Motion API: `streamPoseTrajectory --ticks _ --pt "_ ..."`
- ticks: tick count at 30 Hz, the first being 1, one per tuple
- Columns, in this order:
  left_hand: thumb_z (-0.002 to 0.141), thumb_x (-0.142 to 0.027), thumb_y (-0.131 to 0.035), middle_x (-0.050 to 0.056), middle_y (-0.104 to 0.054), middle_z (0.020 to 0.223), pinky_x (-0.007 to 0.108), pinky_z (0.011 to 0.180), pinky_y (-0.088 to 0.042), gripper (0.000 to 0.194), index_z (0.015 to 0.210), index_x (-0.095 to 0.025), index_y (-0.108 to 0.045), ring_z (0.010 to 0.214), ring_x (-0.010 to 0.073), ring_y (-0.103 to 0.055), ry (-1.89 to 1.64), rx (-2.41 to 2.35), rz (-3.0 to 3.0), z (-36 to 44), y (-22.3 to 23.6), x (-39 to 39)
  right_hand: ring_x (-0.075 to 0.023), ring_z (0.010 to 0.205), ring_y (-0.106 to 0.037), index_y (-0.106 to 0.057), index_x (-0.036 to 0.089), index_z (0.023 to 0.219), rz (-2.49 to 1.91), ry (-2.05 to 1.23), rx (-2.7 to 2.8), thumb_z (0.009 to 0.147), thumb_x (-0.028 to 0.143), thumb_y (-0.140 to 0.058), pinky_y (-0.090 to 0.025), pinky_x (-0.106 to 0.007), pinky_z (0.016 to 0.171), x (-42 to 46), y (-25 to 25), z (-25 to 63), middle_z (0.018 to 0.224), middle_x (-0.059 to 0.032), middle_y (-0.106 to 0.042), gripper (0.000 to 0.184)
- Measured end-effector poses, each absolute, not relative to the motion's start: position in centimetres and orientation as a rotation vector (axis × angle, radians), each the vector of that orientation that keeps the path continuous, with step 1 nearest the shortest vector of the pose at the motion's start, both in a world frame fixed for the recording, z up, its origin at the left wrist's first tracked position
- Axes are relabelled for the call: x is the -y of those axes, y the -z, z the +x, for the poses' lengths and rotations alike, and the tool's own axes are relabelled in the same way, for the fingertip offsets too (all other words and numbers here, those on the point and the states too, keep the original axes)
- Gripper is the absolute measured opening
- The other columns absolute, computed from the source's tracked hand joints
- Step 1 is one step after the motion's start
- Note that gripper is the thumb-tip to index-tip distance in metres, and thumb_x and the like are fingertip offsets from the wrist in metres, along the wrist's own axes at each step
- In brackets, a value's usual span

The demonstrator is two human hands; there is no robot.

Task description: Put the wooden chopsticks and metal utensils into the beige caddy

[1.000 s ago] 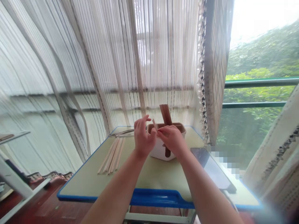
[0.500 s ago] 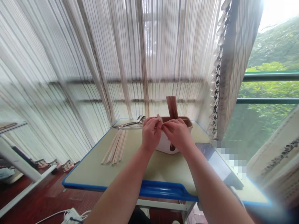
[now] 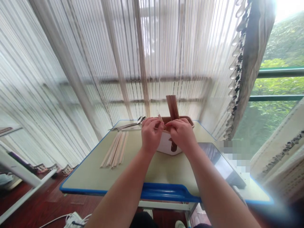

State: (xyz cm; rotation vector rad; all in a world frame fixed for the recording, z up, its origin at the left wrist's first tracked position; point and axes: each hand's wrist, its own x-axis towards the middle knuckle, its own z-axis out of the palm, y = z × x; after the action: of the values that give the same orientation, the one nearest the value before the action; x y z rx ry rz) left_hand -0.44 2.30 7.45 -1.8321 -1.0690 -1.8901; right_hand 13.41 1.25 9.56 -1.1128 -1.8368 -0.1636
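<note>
My left hand (image 3: pixel 152 132) is closed around a few pale wooden chopsticks (image 3: pixel 160 117), whose tips stick up above the fingers. Close beside it, my right hand (image 3: pixel 182 132) has thumb and fingers drawn together towards the chopsticks; what is between them is hidden. Both hands are over the near rim of a white and brown utensil holder (image 3: pixel 166 145). Dark brown chopsticks (image 3: pixel 172 106) stand in the holder as a bundle, leaning slightly left. More pale chopsticks (image 3: pixel 115 150) lie fanned out on the table, left of my hands.
Metal spoons (image 3: pixel 133 123), one slotted, lie at the back left of the blue-edged table (image 3: pixel 80 180). A dark glossy tablet-like panel (image 3: pixel 219 163) rests at the right. Sheer curtains (image 3: pixel 106 63) hang behind. A white power strip (image 3: pixel 74 220) with cables is on the floor.
The view has shifted slightly. My right fingertips have drawn a little apart from my left ones, and the pale chopsticks stick up slightly more. The brown bundle leans further left.
</note>
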Motion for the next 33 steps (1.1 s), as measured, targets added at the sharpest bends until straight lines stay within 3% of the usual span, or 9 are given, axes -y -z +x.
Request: streamPoseTrajectory --ticks 8,20,33 --pt "0.083 -0.028 -0.06 0.005 -0.065 0.09 0.034 0.087 -0.045 0.014 0.09 -0.019 -0.068 0.093 0.0171 -0.056 1.891 0.983 -1.874 -0.3 -7.9 -2.1 -0.0218 0.085 -0.056 -0.075 0.024 0.076 -1.123 0.085 1.824 0.074 0.019 -0.052 -0.045 -0.035 0.079 -0.8 -9.8 13.2 0.071 -0.002 -0.07 0.023" --pt "0.088 -0.028 -0.051 0.004 -0.066 0.092 0.034 0.09 -0.043 0.018 0.089 -0.018 -0.066 0.093 0.0163 -0.056 1.92 1.09 -1.907 0.1 -7.4 -1.7 -0.0216 0.089 -0.059 -0.076 0.025 0.075 -1.168 0.044 1.852 0.074 0.02 -0.051 -0.046 -0.035 0.081 -0.4 -10.1 13.2 0.068 -0.0025 -0.069 0.025" --pt "0.087 -0.024 -0.049 0.006 -0.062 0.093 0.035 0.089 -0.042 0.013 0.091 -0.018 -0.059 0.095 0.0182 -0.053 1.917 1.168 -1.699 -0.1 -7.0 -1.5 -0.0211 0.086 -0.061 -0.075 0.023 0.078 -1.155 0.063 1.796 0.074 0.023 -0.051 -0.047 -0.035 0.082 -0.2 -10.1 13.1 0.075 -0.0037 -0.07 0.024"
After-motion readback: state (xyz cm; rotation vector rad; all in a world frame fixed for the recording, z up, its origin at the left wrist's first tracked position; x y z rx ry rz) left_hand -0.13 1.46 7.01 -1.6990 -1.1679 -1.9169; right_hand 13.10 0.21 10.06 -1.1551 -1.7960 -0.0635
